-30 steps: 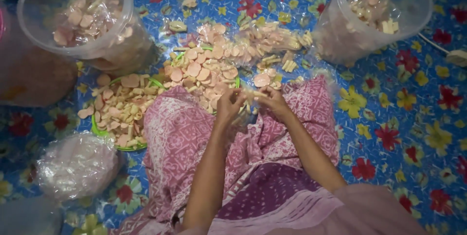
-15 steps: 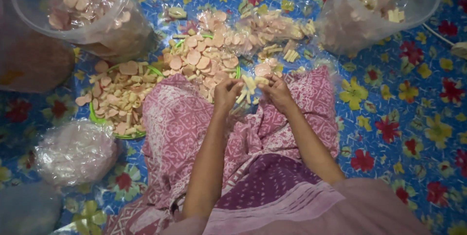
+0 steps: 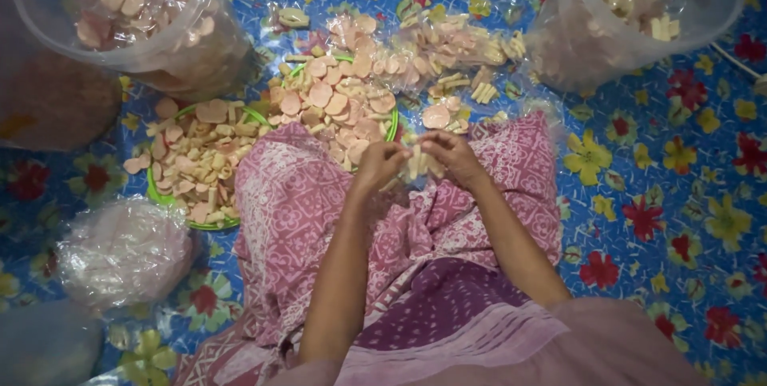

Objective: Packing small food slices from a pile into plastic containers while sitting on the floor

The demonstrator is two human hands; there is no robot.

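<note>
Here the person sits on a blue flowered mat (image 3: 671, 194) with a pink patterned cloth (image 3: 304, 210) over the lap, and both hands meet just in front of the knees. The left hand (image 3: 379, 164) and the right hand (image 3: 451, 154) have their fingers pinched together on a small clear bag of pale stick-shaped crackers (image 3: 417, 164), which hangs between the two hands, just above the edge of the cloth. It is too small to tell if the bag mouth is already closed. Just beyond the hands lies a green tray (image 3: 393, 124) heaped with round pink crackers, and to the left a second green tray (image 3: 172, 204) carries a mix of round and stick pieces. Several filled small bags (image 3: 447, 46) lie on the mat behind the trays. A large clear tub (image 3: 120, 10) stands at the far left and another clear tub (image 3: 639, 10) at the far right, both with crackers inside. A bundle of clear plastic (image 3: 124, 250) rests near the left knee. To do this step well, I think the fingers should grip only the plastic at the top, not the crackers, because these look brittle and may break under pressure; holding the bag upright should keep the pieces from falling out.
</note>
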